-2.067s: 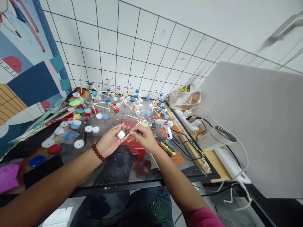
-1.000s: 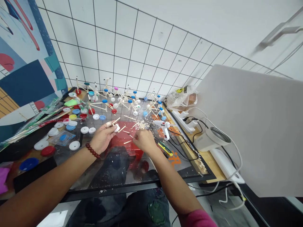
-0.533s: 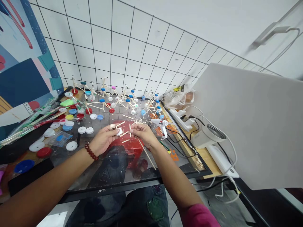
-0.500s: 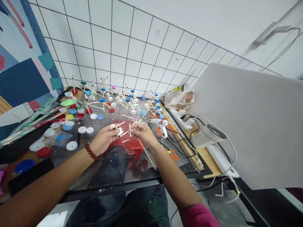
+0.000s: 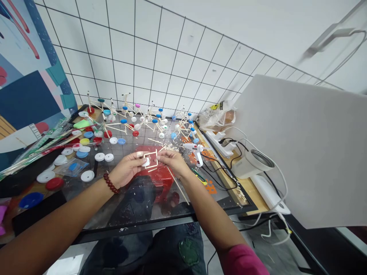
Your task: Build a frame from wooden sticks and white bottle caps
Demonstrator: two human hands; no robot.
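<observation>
- We have the left hand in a narrow pinch: left fingers and thumb hold the white cap.
- We have the right hand pinched too: right fingers hold a short crosspiece stick, roughly upright in view.
- White cap sits at the left fingertips, in the gap between our two sets of fingers.
- We see two short side sticks running from the cap area toward the right fingers, roughly parallel. Crosspiece spans their right ends; joint contact is too small to tell.
- Just below that gap, we have a loose short stick on the worktop.
- From under the right hand, a long stick slants toward us, beside the forearm.
- Right of the right fingers: white glue gun, near. Nearer to us than the gun: yellow-green knife, partly behind our right arm.
- Just beyond the right fingers: wood shavings, scattered.
- Well beyond both sets of fingers, toward the wall: stick-and-cap models in a row, blue, red and white caps on them.
- Left of the left fingers: two white discs side by side; farther left, a red lid and a blue lid.
- We wear a red bead bracelet on the left wrist.
</observation>
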